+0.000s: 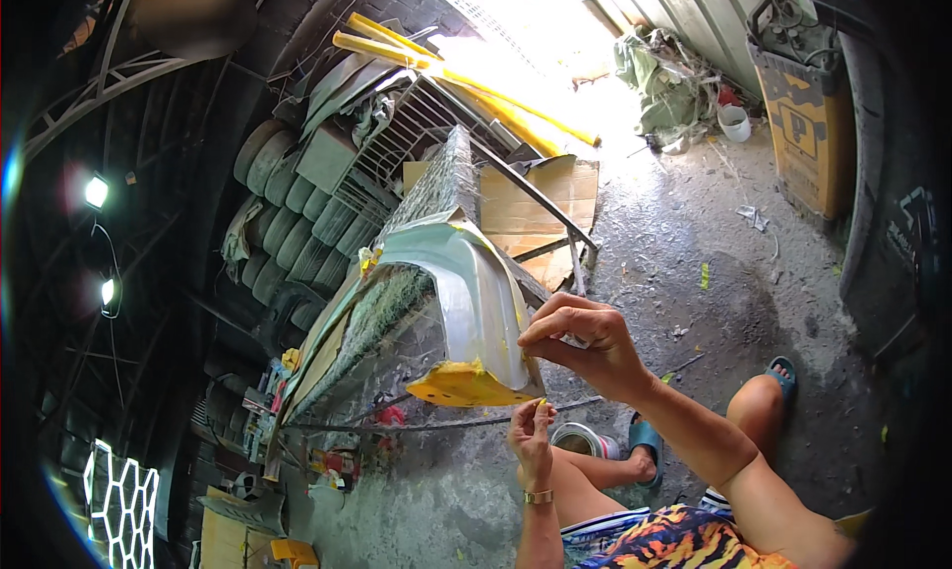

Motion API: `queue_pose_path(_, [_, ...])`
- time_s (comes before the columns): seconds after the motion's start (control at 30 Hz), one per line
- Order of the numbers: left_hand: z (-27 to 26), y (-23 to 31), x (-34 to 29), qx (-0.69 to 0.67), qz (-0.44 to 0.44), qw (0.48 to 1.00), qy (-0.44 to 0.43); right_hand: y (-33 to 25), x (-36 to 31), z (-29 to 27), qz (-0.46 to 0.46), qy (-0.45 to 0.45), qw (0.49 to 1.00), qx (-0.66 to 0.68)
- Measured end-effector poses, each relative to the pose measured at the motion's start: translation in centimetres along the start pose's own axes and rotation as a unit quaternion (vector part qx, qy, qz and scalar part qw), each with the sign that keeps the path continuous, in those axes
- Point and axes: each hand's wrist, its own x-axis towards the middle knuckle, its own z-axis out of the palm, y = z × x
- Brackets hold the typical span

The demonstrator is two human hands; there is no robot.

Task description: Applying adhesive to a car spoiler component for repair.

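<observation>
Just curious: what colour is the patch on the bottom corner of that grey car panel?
Yellow patch, clearest in the head view.

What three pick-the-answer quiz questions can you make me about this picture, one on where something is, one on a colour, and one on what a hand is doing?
1. Where is the small tin can?
A. On the ground by the person's foot
B. On top of the car panel
C. On the stacked tyres

2. What colour are the long pipes at the back?
A. Blue
B. Yellow
C. Red

3. What is the right hand doing?
A. Lying flat and open
B. Pinching something small with its fingertips
C. Gripping a hammer

Answers: 1 A, the can stands on the concrete next to the blue sandal. 2 B, the pipes are bright yellow. 3 B, thumb and fingers are closed together at the edge of the silvery car panel.
</observation>
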Motion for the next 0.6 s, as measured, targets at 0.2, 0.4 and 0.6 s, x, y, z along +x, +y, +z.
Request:
queue_pose_path(0.2, [-0.4, -0.8, 0.1, -0.02, -0.014, 1.0, 0.004, -0.6, -0.6, -0.1, -0.071, -0.008, 0.996, -0.062])
queue_pose_path(0.4, [-0.8, -1.2, -0.2, -0.04, -0.02, 0.999, 0.0, 0.0, -1.9, 0.2, -0.125, 0.016, 0.985, -0.118])
queue_pose_path(0.6, [-1.0, -1.1, -0.5, -0.046, -0.025, 0.999, 0.01, -0.5, -2.0, -0.4, -0.15, -0.013, 0.978, -0.142])
